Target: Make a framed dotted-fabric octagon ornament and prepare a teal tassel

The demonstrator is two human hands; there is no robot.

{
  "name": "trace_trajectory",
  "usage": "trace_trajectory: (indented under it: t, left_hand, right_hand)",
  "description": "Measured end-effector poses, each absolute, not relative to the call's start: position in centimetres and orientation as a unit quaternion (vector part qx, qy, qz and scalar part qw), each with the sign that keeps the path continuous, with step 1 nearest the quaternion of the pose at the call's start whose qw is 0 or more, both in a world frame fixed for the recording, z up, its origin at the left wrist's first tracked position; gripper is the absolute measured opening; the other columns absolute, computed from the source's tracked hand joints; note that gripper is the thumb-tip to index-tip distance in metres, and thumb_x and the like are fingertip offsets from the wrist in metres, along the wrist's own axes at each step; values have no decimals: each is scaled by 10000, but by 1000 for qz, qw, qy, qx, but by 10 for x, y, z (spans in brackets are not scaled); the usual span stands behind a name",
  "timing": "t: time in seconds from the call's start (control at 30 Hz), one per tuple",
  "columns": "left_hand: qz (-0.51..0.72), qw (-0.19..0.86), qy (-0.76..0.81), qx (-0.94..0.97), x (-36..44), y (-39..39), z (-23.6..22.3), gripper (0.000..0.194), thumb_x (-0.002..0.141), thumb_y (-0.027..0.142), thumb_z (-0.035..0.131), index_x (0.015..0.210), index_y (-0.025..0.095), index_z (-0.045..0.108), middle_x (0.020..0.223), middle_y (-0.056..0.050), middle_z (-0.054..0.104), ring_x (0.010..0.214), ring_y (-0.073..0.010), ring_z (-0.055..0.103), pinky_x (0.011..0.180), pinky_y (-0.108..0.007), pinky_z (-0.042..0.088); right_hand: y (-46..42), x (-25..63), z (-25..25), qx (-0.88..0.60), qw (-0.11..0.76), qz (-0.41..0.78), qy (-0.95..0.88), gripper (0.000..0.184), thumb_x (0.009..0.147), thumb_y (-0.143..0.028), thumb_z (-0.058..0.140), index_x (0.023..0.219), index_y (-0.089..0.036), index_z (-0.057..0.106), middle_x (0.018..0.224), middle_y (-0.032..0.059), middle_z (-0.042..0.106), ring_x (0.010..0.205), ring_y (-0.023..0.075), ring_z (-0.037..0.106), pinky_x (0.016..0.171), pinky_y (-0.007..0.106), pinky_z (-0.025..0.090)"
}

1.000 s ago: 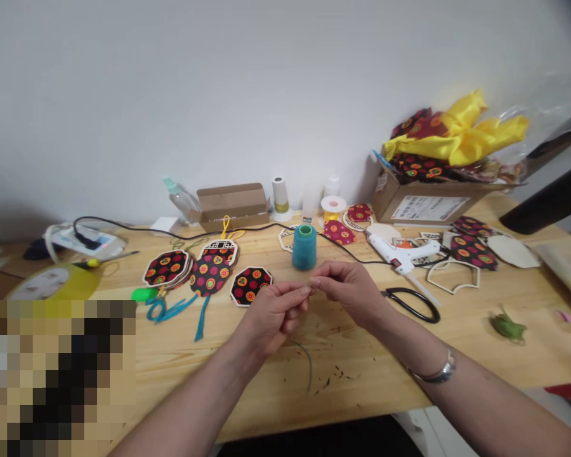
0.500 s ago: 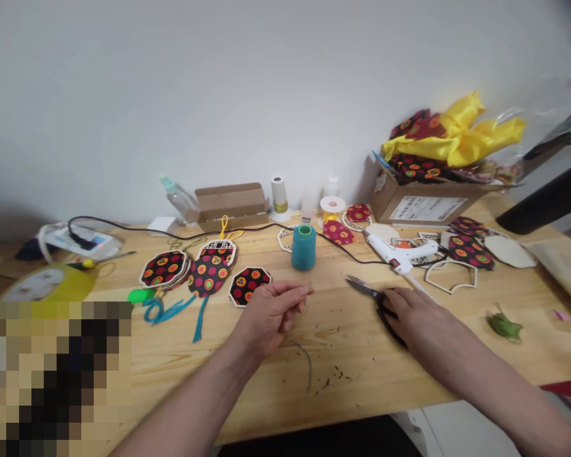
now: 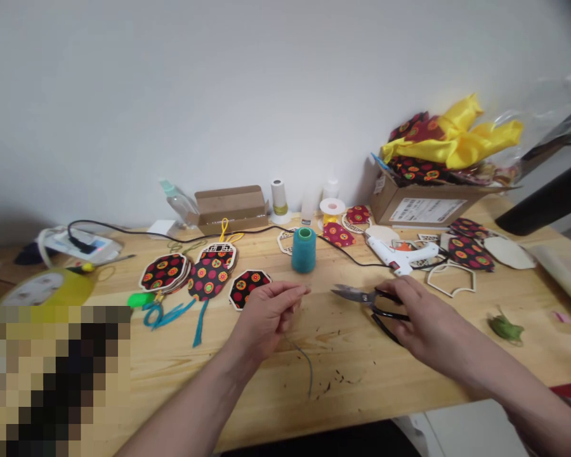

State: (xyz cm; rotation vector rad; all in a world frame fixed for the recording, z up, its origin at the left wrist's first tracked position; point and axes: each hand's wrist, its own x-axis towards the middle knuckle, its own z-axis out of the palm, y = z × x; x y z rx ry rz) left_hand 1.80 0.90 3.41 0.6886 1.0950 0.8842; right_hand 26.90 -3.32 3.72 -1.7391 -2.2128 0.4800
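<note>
My left hand (image 3: 273, 314) is closed in a pinch on a thin grey-blue thread (image 3: 309, 368), whose tail trails below onto the wooden table. Black-handled scissors (image 3: 365, 298) are in my right hand (image 3: 421, 311), fingers around the handles, the blades slightly parted and pointing left toward my left hand. Just beyond my left hand stands a teal thread cone (image 3: 304, 251). An octagonal patterned piece (image 3: 242, 287) with a pale rim lies beside my left hand, partly covered by it.
Stacked patterned pieces (image 3: 164, 273) and teal strips (image 3: 171, 315) lie at left. A white glue gun (image 3: 394, 257) rests behind the scissors, with a pale frame (image 3: 452, 279) and green cord bundle (image 3: 505, 327) to the right. A cardboard box (image 3: 426, 206) of fabric stands behind.
My right hand has lifted the scissors off the table and brought them left, with the fingers now at the handles. My left hand stays nearly in place with the thread.
</note>
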Motion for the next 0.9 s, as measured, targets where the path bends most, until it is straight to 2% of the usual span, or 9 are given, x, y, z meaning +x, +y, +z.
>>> trace_trajectory:
  t: [0.07, 0.2, 0.27, 0.37, 0.43, 0.5, 0.57, 0.9]
  left_hand:
    - [400, 701, 502, 312, 17, 9, 33, 241, 579, 312, 762, 699, 115, 692, 458, 65, 413, 367, -2, 271, 340, -154, 117]
    - [402, 686, 519, 314, 16, 11, 30, 231, 590, 307, 747, 707, 116, 690, 450, 79, 377, 360, -1, 247, 341, -159, 102]
    - [396, 682, 526, 317, 17, 11, 29, 221, 588, 297, 742, 701, 115, 688, 433, 86, 357, 351, -2, 231, 342, -167, 92]
    - [380, 676, 537, 331, 19, 12, 29, 209, 591, 292, 731, 690, 114, 685, 409, 87, 359, 333, -7, 227, 341, -181, 85]
    - [371, 668, 547, 343, 20, 11, 29, 206, 592, 296, 722, 682, 114, 685, 393, 85, 372, 321, -12, 235, 339, -188, 87]
    - [366, 660, 553, 352, 21, 11, 30, 202, 588, 296, 716, 673, 115, 687, 374, 85, 371, 312, -17, 237, 339, -194, 89]
    - [360, 657, 559, 357, 21, 11, 30, 196, 585, 293, 711, 668, 116, 690, 360, 88, 363, 306, -18, 228, 341, -198, 84]
    - [343, 666, 554, 363, 21, 9, 31, 197, 592, 308, 707, 658, 123, 689, 354, 86, 359, 311, -20, 217, 350, -201, 86]
  right_hand:
    - [-29, 263, 43, -590, 189, 225, -752, 332, 722, -210, 570, 1050, -210, 520, 988, 79, 592, 866, 200, 575, 750, 323, 473]
    - [-14, 247, 50, -577, 246, 339, -701, 291, 648, -334, 690, 872, -196, 564, 795, 30, 617, 679, 162, 563, 583, 269, 446]
    - [-4, 236, 56, -556, 250, 424, -669, 270, 662, -409, 666, 756, -175, 570, 654, 13, 580, 568, 134, 514, 494, 248, 390]
    - [13, 220, 64, -517, 261, 531, -618, 370, 720, -520, 543, 677, -153, 568, 531, 3, 518, 453, 103, 421, 425, 244, 312]
    - [24, 210, 68, -544, 321, 453, -629, 358, 672, -512, 597, 709, -157, 564, 566, 5, 535, 481, 107, 426, 449, 248, 320]
    - [36, 201, 70, -585, 375, 295, -656, 338, 608, -453, 681, 740, -174, 544, 630, 3, 554, 545, 119, 453, 500, 251, 340]
    - [47, 193, 70, -602, 385, 184, -675, 343, 587, -414, 708, 761, -186, 521, 671, 3, 563, 583, 128, 470, 530, 252, 345]
    - [78, 175, 64, -617, 298, 110, -720, 217, 675, -317, 608, 791, -198, 468, 667, 14, 568, 553, 145, 488, 501, 242, 299]
